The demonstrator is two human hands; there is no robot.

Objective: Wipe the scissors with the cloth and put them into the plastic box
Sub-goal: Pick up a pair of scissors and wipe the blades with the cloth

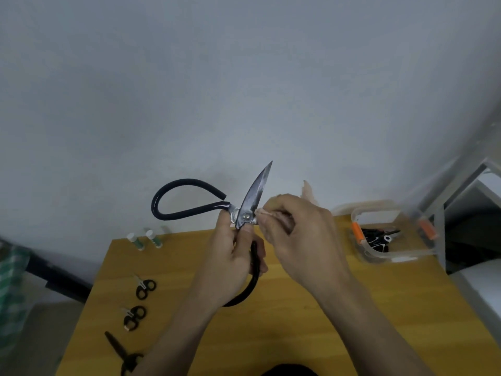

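Above the table (298, 335), left hand (230, 264) gripping open scissors (245, 213), right hand (295, 234) pinching cloth (307, 191) against them

Both hands raised together above the wooden table (298, 335)

The left hand (230, 261) stands upright, its fingers curled round the large scissors (244, 213) just below the pivot. The right hand (295, 234), just to its right and touching it, has its knuckles up and its fingertips pinching a cloth (307, 191) against the pivot. Both forearms reach up from the table's near edge.
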